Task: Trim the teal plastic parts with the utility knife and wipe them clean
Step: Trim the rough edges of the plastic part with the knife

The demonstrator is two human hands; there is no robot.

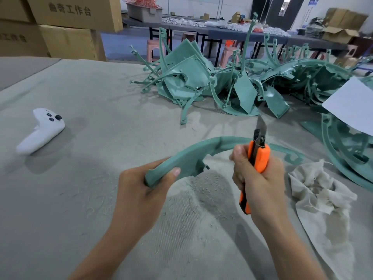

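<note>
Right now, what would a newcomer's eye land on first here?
The orange utility knife, blade up, in the right hand at centre, beside the curved teal part the left hand grips. Behind, a tangled pile of teal parts sprawls across the table's far side, and a white controller lies alone at left.

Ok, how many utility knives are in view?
1. The orange utility knife is gripped in the right hand, blade pointing up, near the curved teal part held by the left hand. Others may hide under the teal pile.
</note>
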